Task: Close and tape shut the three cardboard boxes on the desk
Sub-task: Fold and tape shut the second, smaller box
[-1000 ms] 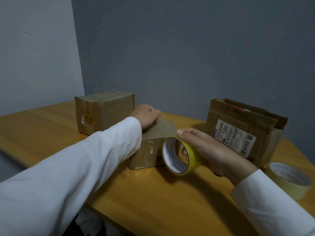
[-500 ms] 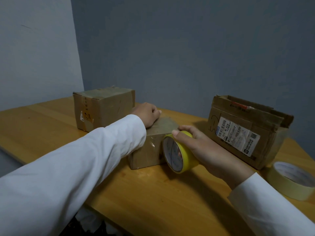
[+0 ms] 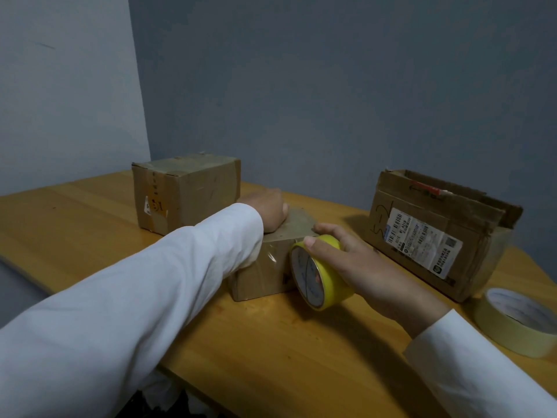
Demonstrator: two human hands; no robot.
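Left hand [image 3: 266, 211], fingers curled, is pressing down on the small box [image 3: 271, 260] mid-counter, likely pinning its flaps. Right hand [image 3: 358, 267] is gripping the yellow tape roll [image 3: 324, 277] against the box's near corner, seemingly to lay tape. Labelled box [image 3: 434, 236] right is sitting open; left box [image 3: 187, 194] looks closed.

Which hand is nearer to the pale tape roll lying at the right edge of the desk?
Right. The right hand holds the yellow tape just left of the pale tape roll; the left hand rests on the small box, farther away.
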